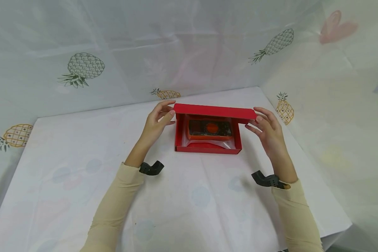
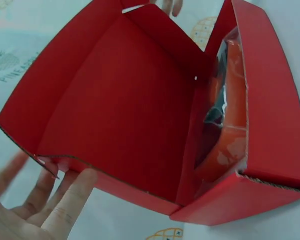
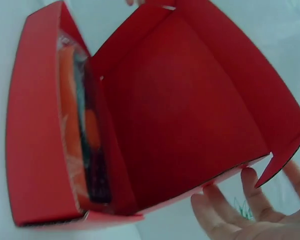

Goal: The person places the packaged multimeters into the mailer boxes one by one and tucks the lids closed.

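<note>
A red cardboard box (image 1: 204,150) stands on the table with its hinged lid (image 1: 215,110) raised partway. In it lies an orange device with a dark face and a round orange dial, like a multimeter (image 1: 222,128), wrapped in a clear plastic bag (image 1: 222,144). My left hand (image 1: 154,124) holds the lid's left corner between thumb and fingers. At the right corner, my right hand (image 1: 270,134) grips the lid the same way. Both wrist views look into the bare red inside of the lid (image 2: 124,105), with fingers at its side flap and front flap.
A white cloth covers the table (image 1: 82,150), whose back edge meets a pale curtain (image 1: 129,70) printed with pineapples. Black wrist mounts (image 1: 152,168) sit on both wrists, below the box.
</note>
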Available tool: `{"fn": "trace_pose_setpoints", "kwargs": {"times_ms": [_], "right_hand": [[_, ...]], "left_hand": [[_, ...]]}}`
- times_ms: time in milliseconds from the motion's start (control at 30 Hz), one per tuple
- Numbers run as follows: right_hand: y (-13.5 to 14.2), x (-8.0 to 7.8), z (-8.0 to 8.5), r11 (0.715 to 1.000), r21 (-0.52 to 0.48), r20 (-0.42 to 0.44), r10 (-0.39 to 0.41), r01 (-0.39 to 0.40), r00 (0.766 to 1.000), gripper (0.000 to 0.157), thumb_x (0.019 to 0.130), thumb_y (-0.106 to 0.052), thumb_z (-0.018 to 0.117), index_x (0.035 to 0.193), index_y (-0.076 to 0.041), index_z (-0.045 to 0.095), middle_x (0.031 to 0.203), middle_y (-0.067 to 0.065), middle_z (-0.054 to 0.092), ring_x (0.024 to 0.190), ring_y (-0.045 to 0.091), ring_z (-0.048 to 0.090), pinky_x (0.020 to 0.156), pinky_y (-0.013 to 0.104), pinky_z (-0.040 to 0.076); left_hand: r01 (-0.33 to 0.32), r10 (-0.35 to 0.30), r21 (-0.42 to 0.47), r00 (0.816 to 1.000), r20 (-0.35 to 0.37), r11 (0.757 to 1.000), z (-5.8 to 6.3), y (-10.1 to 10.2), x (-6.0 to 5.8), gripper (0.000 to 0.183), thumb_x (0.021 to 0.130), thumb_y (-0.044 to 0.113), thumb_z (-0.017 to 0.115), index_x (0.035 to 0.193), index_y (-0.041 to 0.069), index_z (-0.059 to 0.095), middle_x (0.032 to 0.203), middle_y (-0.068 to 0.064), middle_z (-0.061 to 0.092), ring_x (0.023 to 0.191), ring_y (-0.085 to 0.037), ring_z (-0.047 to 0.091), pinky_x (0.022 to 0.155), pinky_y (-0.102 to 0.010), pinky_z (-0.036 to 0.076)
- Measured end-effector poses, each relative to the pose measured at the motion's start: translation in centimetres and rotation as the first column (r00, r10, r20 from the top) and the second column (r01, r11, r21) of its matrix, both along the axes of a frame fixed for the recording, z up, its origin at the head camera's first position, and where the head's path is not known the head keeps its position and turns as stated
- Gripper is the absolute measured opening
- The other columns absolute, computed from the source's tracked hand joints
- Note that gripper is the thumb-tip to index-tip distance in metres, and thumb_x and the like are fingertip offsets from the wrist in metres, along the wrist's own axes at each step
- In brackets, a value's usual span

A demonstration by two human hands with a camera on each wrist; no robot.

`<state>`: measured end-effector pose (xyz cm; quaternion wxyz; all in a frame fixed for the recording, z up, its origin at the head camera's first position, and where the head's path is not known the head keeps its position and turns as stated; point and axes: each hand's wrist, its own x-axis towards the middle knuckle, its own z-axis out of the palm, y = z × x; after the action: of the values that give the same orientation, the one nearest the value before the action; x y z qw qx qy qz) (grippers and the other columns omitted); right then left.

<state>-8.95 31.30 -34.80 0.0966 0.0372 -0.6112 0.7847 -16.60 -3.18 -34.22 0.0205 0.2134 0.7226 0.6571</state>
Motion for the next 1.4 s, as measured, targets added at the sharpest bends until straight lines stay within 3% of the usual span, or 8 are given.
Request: {"fn": "trace_pose_setpoints", "kwargs": {"times_ms": [200, 367, 733, 967, 1200, 1400], "right_hand": [[0.0, 0.6, -1.0, 0.987, 0.156, -0.059, -0.040, 0.049, 0.997, 0.036, 0.099, -0.010, 0.053, 0.134, -0.004, 0.056, 0.128, 0.007, 0.055, 0.110, 0.019, 0.060, 0.092, 0.025, 0.052], [0.2, 1.4, -1.5, 0.966, 0.249, -0.047, -0.056, 0.066, 0.997, 0.038, 0.097, -0.005, 0.056, 0.135, -0.003, 0.055, 0.130, 0.006, 0.053, 0.110, 0.018, 0.059, 0.092, 0.021, 0.051], [0.4, 2.3, -1.9, 0.951, 0.305, -0.016, -0.038, 0.041, 0.999, 0.040, 0.096, -0.005, 0.058, 0.136, -0.006, 0.055, 0.131, 0.002, 0.054, 0.111, 0.016, 0.057, 0.087, 0.017, 0.052], [0.4, 2.8, -2.3, 0.949, 0.310, -0.027, -0.053, 0.059, 0.998, 0.040, 0.095, -0.003, 0.059, 0.135, -0.003, 0.056, 0.129, 0.001, 0.057, 0.116, 0.016, 0.055, 0.090, 0.016, 0.050], [0.6, 3.3, -2.6, 0.935, 0.352, -0.010, -0.043, 0.044, 0.999, 0.039, 0.092, 0.000, 0.062, 0.131, -0.003, 0.059, 0.124, -0.001, 0.061, 0.112, 0.013, 0.059, 0.087, 0.017, 0.052], [0.9, 3.9, -2.9, 0.905, 0.425, 0.055, -0.025, 0.000, 0.998, 0.041, 0.093, -0.004, 0.064, 0.134, -0.003, 0.057, 0.123, -0.005, 0.062, 0.109, 0.011, 0.060, 0.085, 0.016, 0.052]], "left_hand": [[0.019, -0.021, -0.067, 0.999, -0.031, 0.998, -0.8, -0.6, 0.3, 0.042, 0.098, 0.013, 0.057, 0.138, 0.006, 0.051, 0.132, -0.011, 0.053, 0.117, -0.023, 0.054, 0.090, -0.030, 0.054], [0.044, -0.049, -0.104, 0.998, -0.045, 0.994, -1.6, -1.4, 0.7, 0.041, 0.097, 0.011, 0.058, 0.138, 0.006, 0.052, 0.136, -0.010, 0.052, 0.120, -0.023, 0.052, 0.096, -0.028, 0.049], [0.099, -0.107, -0.106, 0.991, -0.076, 0.989, -2.6, -2.1, 1.2, 0.043, 0.096, 0.010, 0.059, 0.138, 0.007, 0.052, 0.130, -0.010, 0.053, 0.117, -0.024, 0.054, 0.094, -0.030, 0.049], [0.121, -0.137, -0.146, 0.985, -0.103, 0.982, -2.9, -2.4, 1.3, 0.044, 0.096, 0.007, 0.060, 0.139, 0.008, 0.052, 0.130, -0.010, 0.053, 0.116, -0.023, 0.055, 0.097, -0.047, 0.048], [0.123, -0.143, -0.203, 0.986, -0.087, 0.971, -3.3, -2.8, 1.8, 0.046, 0.094, 0.006, 0.063, 0.138, 0.011, 0.055, 0.135, -0.008, 0.044, 0.114, -0.026, 0.057, 0.096, -0.037, 0.048], [0.144, -0.173, -0.224, 0.978, -0.116, 0.964, -3.8, -3.2, 2.1, 0.049, 0.091, 0.002, 0.066, 0.138, 0.010, 0.055, 0.129, -0.007, 0.053, 0.114, -0.022, 0.056, 0.096, -0.035, 0.049]]}}
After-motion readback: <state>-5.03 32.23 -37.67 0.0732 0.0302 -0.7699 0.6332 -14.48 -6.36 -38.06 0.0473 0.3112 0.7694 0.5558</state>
